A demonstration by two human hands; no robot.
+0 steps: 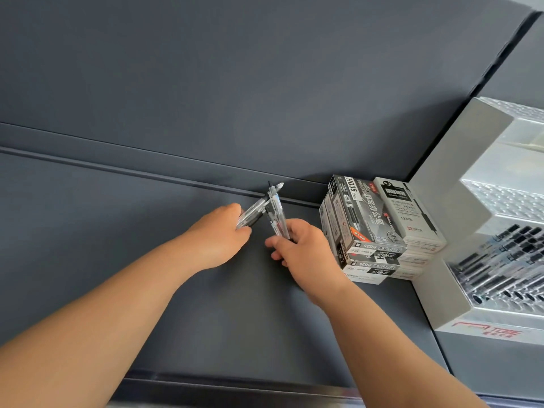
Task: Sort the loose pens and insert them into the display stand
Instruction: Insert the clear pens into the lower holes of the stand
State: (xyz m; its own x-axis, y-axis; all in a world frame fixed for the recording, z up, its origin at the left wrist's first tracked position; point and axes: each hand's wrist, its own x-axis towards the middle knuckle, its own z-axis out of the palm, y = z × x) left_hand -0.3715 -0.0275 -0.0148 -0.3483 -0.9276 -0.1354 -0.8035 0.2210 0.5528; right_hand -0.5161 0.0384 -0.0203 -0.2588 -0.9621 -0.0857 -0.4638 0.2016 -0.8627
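Head view showed both bare hands over a dark grey, matte, flat shelf surface (103,216), each one holding pens. The left hand (219,237) had its fingers curled round a small bundle of clear plastic pens with black inner parts (253,211). These were thin, straight, glossy cylinders, and their long axis ran from the fist up and to the right, toward the back of the shelf. The right hand (304,251) pinched a second bundle of clear plastic pens (276,214) between thumb and curled fingers. This bundle stood steeper, its long axis pointing nearly away from the person and leaning a little left, with the pointed ends farthest from the hand. The two bundles crossed near their far ends, just in front of a raised ridge (132,171) that ran across the shelf. I could not tell if they touched there, nor how many pens each hand held.

Just right of the right hand stood a stack of rectangular cardboard pen boxes (362,225), printed in black and grey, with smooth shiny faces. A white cardboard box (410,210) lay on top beside the black one. Further right was the white stepped display stand (465,142), with plain flat side walls and sloping tiers perforated by rows of small round holes. Black-capped pens (500,257) sat slanted in a lower tier.
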